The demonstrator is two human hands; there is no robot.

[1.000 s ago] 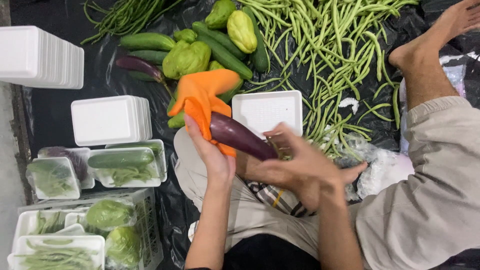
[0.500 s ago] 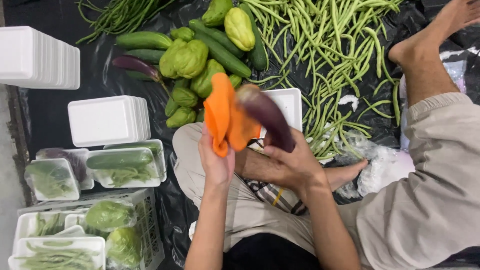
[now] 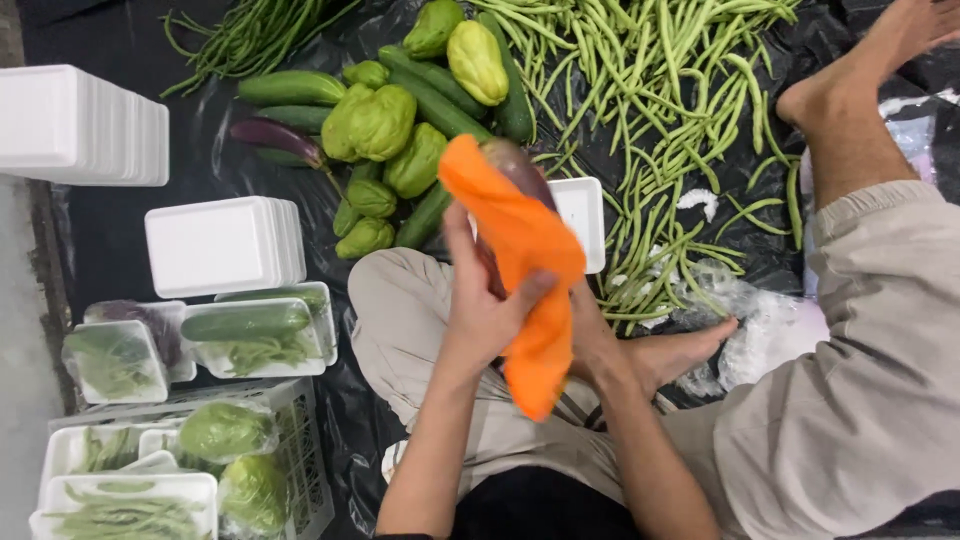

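My left hand [image 3: 480,305] presses an orange cloth [image 3: 525,265] around a purple eggplant [image 3: 515,165], of which only the tip shows above the cloth. My right hand [image 3: 590,325] grips the eggplant from behind and below, mostly hidden by the cloth. Both hands are held over my lap, just in front of a white foam tray [image 3: 585,215] on the black sheet.
Green chayotes [image 3: 372,122], cucumbers [image 3: 292,88], another eggplant [image 3: 275,135] and a heap of long beans [image 3: 660,110] lie ahead. Stacks of white foam trays [image 3: 222,245] stand left, with wrapped vegetable trays [image 3: 255,335] and a crate [image 3: 300,450] nearer. A second person's leg [image 3: 880,330] is at right.
The orange cloth has moved from behind the eggplant to over it, covering most of it. The eggplant has turned more upright. My left hand now presses the cloth against it.
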